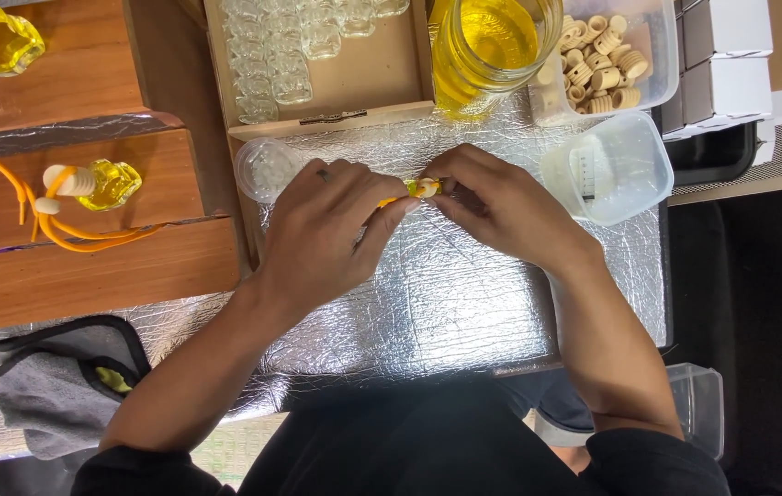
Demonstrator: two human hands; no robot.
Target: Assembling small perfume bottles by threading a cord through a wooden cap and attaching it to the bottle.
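Both hands are meeting over the middle of the worktop (464,303), which is wearing a crinkled, shiny silver foil sheet. Left hand (322,234) is curling its fingers and pinching a small bottle (423,188), yellow liquid inside with a pale rounded top, a bit of orange cord showing beside it. Right hand (501,207) is closing thumb and fingertips on the same bottle from the other side; the bottle is mostly hiding between the fingers.

Just beyond the hands, a shallow cardboard tray (368,78) is holding rows of clear empty glass bottles. A round clear plastic lid (262,168) is lying near the left hand. A big glass jar (492,41) of yellow oil is standing next to a clear tub of ribbed wooden caps (602,60). A frosted square plastic container (611,165) is sitting near the right hand, a syringe inside.

On the left, stepped brown wooden boards (88,266) are carrying a finished yellow bottle with wooden cap and orange cord (101,184). A grey cloth (51,390) is lying at the lower left. White boxes (726,60) are stacking at the upper right.
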